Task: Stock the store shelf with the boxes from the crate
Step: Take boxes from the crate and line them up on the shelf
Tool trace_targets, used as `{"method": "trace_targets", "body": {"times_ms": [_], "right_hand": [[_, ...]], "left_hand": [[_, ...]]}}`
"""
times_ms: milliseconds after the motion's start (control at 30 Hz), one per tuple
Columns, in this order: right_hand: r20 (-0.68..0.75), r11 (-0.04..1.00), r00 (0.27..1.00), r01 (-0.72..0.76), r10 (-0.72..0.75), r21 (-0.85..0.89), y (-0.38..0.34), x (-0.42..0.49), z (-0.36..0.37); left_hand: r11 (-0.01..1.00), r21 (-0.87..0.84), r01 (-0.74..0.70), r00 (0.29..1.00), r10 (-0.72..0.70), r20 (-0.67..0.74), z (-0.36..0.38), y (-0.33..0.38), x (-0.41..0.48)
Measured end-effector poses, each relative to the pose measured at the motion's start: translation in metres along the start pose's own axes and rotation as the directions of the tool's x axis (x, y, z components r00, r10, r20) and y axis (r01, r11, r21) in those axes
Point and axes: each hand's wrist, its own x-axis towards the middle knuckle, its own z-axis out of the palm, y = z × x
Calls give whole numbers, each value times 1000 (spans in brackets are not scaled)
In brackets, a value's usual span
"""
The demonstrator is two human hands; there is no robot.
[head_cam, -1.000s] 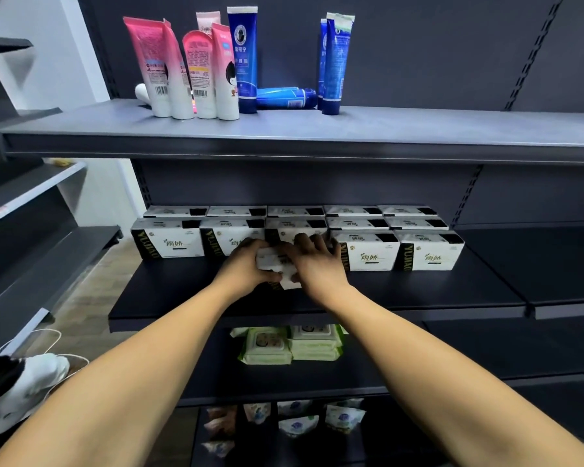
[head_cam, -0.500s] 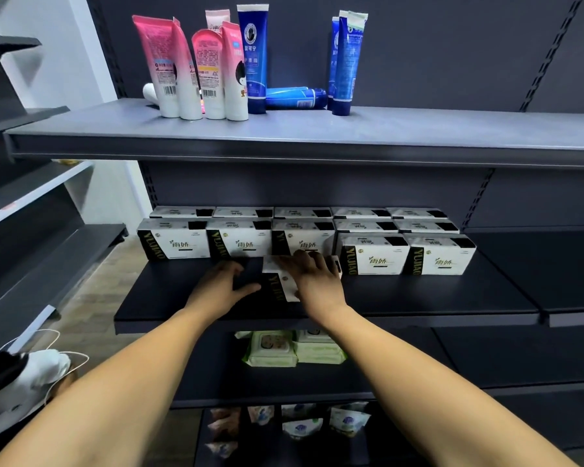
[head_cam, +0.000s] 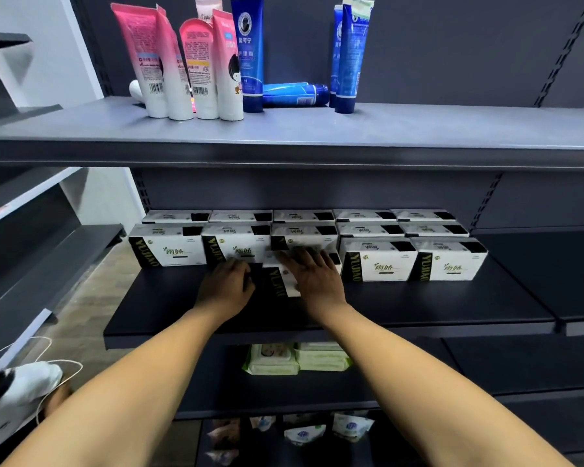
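Reaching into the middle shelf with both bare arms. Between the hands, one box, lying on the shelf just in front of the front row and just left of a neighbour that stands further forward. Flat on its top, the right hand: open, fingers straight and spread, pressing down. Against its black left end, the left hand, fingers curled; cannot tell whether gripping or only touching. On that black end, "YUJIAO" in gold capitals, running lengthwise.

Behind, rows of matching white boxes with black corners, packed side by side. On each readable front, the gold "YUJIAO" on a black band, a small round seal, and the green characters "雨娇" with a leaf sprig above a dark line. Smaller print too fine to read.

Up on the top shelf, pink tubes standing cap-down, with barcodes and a cartoon face on one. Beside them, blue tubes with white Chinese lettering, too blurred to read with certainty, and one fallen tube on its side. One shelf down, green wipe packs.
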Motion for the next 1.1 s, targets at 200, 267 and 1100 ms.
{"method": "trace_targets", "body": {"times_ms": [200, 267, 1100], "right_hand": [[-27, 1000, 1000, 6, -5, 11, 14, 14, 4], [-59, 1000, 998, 18, -16, 20, 21, 18, 6], [-50, 989, 993, -115, 111, -90, 31, 9, 9]], "left_hand": [[999, 2, -46, 999, 46, -22, 5, 5, 16], [998, 0, -67, 997, 67, -35, 8, 5, 20], [996, 51, -69, 997, 70, -12, 17, 12, 18]]}}
